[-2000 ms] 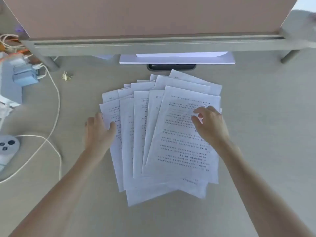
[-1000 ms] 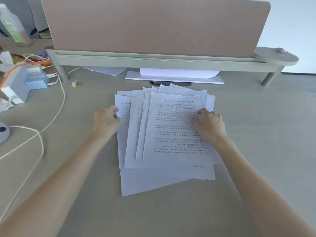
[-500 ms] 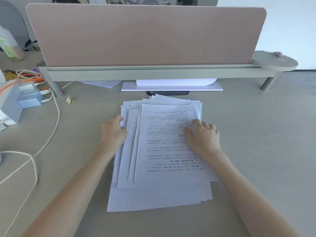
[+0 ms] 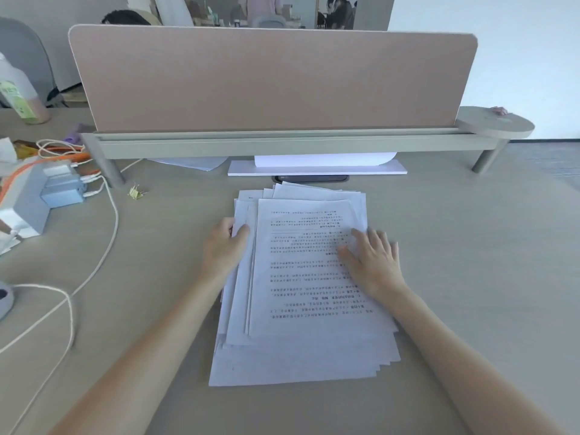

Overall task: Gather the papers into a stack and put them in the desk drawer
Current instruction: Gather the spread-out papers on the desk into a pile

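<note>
both hands flank the papers (image 4: 301, 350): left hand (image 4: 223, 246), right hand (image 4: 373, 262).

White papers (image 4: 301, 350), black print; beige desk (image 4: 470, 277); pink divider (image 4: 270, 80); cream cable (image 4: 106, 246).

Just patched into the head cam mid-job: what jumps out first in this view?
The loose pile of printed papers in the middle of the desk, edges uneven, with the left hand at its left edge and the right hand flat on the top sheet. Behind it stands a wide pink divider panel; white cables and chargers clutter the left side.
</note>
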`<control>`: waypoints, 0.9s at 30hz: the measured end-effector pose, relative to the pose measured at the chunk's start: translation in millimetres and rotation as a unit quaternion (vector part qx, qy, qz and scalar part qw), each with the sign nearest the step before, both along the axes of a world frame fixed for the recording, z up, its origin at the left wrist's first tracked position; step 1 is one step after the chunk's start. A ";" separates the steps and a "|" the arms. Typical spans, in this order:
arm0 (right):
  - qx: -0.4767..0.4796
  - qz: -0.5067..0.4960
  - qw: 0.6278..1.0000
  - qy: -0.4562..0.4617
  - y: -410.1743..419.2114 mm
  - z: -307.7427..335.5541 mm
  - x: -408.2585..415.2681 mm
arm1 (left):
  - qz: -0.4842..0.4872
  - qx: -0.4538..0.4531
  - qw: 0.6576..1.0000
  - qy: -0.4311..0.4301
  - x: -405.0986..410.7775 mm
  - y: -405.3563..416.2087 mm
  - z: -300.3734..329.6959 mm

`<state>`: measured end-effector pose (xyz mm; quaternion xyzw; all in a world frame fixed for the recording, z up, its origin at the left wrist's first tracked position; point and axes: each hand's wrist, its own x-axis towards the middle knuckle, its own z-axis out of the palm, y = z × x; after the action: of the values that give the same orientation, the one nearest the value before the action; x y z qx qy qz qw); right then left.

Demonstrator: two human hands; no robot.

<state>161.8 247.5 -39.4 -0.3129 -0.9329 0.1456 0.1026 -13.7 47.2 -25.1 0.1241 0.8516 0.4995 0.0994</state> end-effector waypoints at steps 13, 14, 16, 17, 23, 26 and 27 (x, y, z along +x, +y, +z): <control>-0.258 -0.082 0.959 0.086 7.0 36.2 2.4 | 0.050 0.077 0.987 -0.135 -1.6 -13.7 15.9; -0.265 -0.091 0.957 0.080 9.6 38.7 2.4 | 0.050 0.075 0.985 -0.145 -1.2 -15.8 17.7; -0.280 -0.097 0.952 0.072 9.3 42.6 0.9 | 0.038 0.049 0.988 -0.143 1.5 -14.6 17.7; -0.287 -0.096 0.950 0.075 8.9 43.1 -0.6 | 0.025 0.033 0.990 -0.133 3.9 -11.9 17.7; -0.286 -0.070 0.952 0.086 -0.9 34.3 -17.1 | -0.024 -0.001 0.995 -0.098 3.8 2.4 15.3; -0.306 -0.068 0.946 0.087 1.0 30.5 -24.7 | -0.025 0.015 0.994 -0.107 -3.5 4.8 13.0; -0.318 -0.068 0.941 0.091 2.7 30.2 -26.1 | -0.029 0.023 0.993 -0.114 -5.4 5.0 12.1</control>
<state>135.7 250.3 -9.2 -0.3778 -0.8012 0.4548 0.0920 -19.2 52.2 -13.0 0.0934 0.8192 0.5266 0.2074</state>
